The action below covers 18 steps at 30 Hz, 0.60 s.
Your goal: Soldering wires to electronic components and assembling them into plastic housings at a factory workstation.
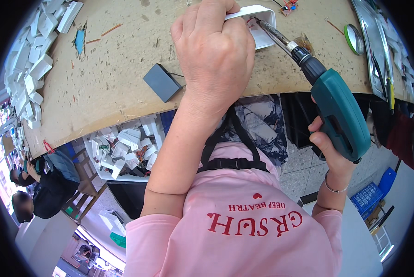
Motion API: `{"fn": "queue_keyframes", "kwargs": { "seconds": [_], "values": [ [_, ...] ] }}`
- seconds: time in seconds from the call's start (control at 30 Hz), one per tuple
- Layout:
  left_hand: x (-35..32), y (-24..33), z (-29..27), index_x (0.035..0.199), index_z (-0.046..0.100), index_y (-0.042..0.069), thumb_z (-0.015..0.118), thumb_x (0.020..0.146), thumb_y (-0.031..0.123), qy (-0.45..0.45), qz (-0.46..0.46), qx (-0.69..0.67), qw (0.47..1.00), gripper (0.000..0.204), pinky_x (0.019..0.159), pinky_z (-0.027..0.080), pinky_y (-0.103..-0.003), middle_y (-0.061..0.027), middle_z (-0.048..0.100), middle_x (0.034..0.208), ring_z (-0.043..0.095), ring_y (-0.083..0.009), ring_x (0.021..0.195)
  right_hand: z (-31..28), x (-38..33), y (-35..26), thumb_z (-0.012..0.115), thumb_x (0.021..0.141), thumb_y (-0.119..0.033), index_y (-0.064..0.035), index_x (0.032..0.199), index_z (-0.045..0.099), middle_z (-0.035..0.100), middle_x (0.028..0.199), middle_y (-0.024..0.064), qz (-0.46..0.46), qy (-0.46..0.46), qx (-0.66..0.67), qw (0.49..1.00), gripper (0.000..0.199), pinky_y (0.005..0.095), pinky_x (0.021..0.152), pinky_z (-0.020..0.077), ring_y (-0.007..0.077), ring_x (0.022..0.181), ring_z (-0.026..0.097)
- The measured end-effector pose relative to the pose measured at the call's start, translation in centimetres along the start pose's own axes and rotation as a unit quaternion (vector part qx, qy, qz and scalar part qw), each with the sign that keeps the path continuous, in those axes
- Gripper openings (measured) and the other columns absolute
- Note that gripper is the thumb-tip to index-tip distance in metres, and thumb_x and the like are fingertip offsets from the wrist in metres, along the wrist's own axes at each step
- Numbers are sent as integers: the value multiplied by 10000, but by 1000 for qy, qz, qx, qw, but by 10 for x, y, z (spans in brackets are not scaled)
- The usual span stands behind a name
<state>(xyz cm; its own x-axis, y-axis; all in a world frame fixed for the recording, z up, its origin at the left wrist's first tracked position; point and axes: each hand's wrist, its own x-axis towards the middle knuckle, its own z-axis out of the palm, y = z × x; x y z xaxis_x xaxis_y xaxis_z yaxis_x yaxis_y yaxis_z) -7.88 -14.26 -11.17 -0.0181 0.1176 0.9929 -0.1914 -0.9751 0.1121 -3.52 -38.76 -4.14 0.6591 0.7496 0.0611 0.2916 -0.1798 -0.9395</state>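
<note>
My left hand (214, 53) grips a small white plastic housing (265, 40) near the far edge of the view, its fingers curled over the housing's left side. In my right hand (329, 145) is a teal soldering gun (343, 115), held by its body. The gun's slim metal tip reaches into the open housing, beside something thin and reddish. Whether the tip touches it, I cannot tell. Most of what lies inside the housing is hidden by my left hand and the tip.
A dark grey box (163, 82) with a black cord lies left of my wrist. White housings (36, 55) are piled at the left. A bin of parts (124, 150) stands below the worktable (110, 87). A green-rimmed disc (353, 39) and metal tray (372, 41) lie right. Another person (54, 187) sits left.
</note>
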Motion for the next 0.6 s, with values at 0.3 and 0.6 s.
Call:
{"fn": "queue_keyframes", "kwargs": {
  "seconds": [0.3, 0.6],
  "values": [
    [1, 1, -1, 727, 582, 14, 631, 611, -9, -1, -10, 1, 1000, 129, 661, 397, -370, -90, 554, 854, 524, -268, 747, 2, 0, -4, 797, 649, -68, 53, 995, 598, 631, 754, 63, 13, -9, 44, 999, 418, 227, 594, 493, 118, 654, 597],
    [0, 1, 1, 728, 583, 17, 631, 608, -14, 8, -3, -2, 1000, 133, 650, 396, -369, -89, 553, 852, 524, -267, 738, 4, 2, 2, 799, 644, -62, 53, 997, 592, 632, 757, 62, -1, -10, 35, 999, 425, 222, 586, 490, 116, 648, 597]
  ]
}}
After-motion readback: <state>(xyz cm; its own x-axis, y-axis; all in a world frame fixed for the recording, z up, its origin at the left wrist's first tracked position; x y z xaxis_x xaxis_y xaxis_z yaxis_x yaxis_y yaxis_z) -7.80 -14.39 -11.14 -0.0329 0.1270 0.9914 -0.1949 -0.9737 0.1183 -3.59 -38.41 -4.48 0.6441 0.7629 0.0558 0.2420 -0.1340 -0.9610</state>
